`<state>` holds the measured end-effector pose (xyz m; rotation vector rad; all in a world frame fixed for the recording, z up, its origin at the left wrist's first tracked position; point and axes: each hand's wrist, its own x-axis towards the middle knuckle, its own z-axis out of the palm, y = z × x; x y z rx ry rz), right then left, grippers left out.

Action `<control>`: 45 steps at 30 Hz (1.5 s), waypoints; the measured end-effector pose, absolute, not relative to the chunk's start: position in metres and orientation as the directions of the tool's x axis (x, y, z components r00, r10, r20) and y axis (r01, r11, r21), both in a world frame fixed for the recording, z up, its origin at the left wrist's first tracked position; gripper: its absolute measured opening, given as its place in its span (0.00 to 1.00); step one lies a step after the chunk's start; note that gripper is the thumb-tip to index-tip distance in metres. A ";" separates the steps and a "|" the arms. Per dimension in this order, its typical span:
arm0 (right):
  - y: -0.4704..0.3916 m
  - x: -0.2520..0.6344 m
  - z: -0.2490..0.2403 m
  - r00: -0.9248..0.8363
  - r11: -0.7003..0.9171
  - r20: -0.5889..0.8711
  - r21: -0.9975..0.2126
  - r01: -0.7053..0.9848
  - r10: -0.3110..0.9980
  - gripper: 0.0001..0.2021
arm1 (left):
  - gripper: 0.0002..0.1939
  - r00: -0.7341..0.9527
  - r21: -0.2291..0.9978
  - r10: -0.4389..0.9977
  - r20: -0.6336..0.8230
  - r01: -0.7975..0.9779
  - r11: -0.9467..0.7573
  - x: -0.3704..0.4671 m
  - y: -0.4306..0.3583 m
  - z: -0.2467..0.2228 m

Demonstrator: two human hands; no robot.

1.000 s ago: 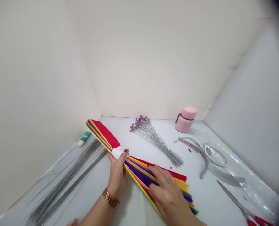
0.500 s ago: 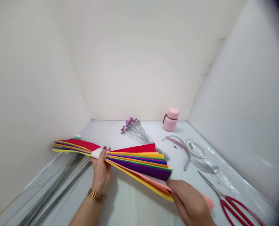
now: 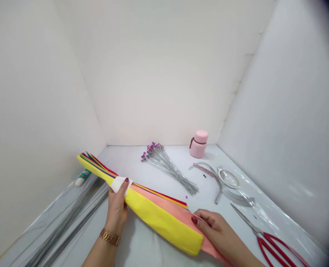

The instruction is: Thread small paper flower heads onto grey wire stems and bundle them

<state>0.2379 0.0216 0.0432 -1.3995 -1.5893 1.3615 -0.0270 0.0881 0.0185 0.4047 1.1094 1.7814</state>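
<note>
My left hand grips a bundle of coloured felt sheets at its middle, around a white paper band. The bundle tilts, its left end raised, with a yellow sheet facing me. Under the yellow one lies a salmon-pink sheet, and red and orange edges show behind. Thumb and fingers of my right hand pinch the pink sheet near the bundle's right end. Part of that sheet hangs below this hand.
Grey wires lie at left near a green-and-white tube. Behind are purple-tipped silver stems and a pink bottle. At right lie a tape measure, a white tape roll and red-handled scissors.
The bundle has turned so the yellow sheet faces me instead of the fanned edges. Its right end has closed up, and my right hand now holds the pink sheet.
</note>
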 end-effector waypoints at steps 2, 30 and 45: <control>0.022 0.243 0.046 -0.302 0.050 -0.101 -0.888 0.456 0.948 0.18 | 0.19 -0.530 0.837 0.828 -0.185 -0.526 -0.150 -0.029 0.090 0.018; 0.056 0.314 0.049 0.216 -0.016 0.149 -0.788 0.615 0.965 0.14 | 0.13 -0.470 0.865 0.858 -0.206 -0.497 -0.064 -0.054 0.085 0.062; 0.026 0.161 0.093 -0.304 0.151 0.162 -0.987 -0.060 0.939 0.20 | 0.44 -0.409 0.894 0.830 0.378 -0.070 -0.442 0.030 0.043 0.169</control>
